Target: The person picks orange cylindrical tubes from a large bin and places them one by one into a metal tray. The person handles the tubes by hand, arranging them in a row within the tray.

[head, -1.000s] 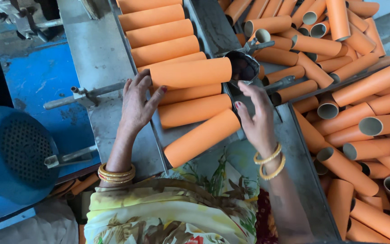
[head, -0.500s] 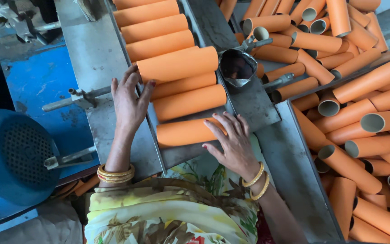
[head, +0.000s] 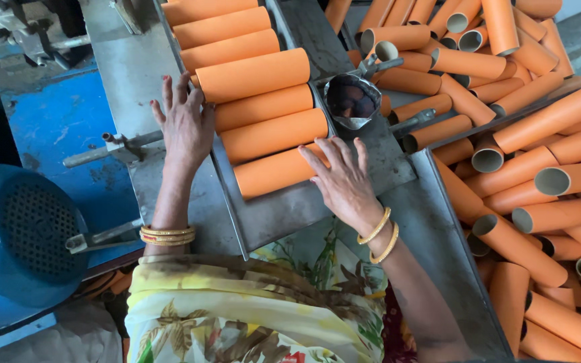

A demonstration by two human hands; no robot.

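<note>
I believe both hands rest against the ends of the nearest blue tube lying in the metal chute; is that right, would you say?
Not quite: the nearest tube in the metal chute is orange, not blue, as the head view shows. The left hand and right hand do rest by its ends.

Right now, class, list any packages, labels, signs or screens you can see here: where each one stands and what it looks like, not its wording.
No labels, signs or screens show.
Orange tubes: plain cardboard cylinders lying side by side in the grey metal tray, between the left hand and right hand.
Loose tube pile: same orange cylinders, open ends grey inside, heaped at the right.
Small metal bowl: shiny, dark contents, beside the tray.
</note>
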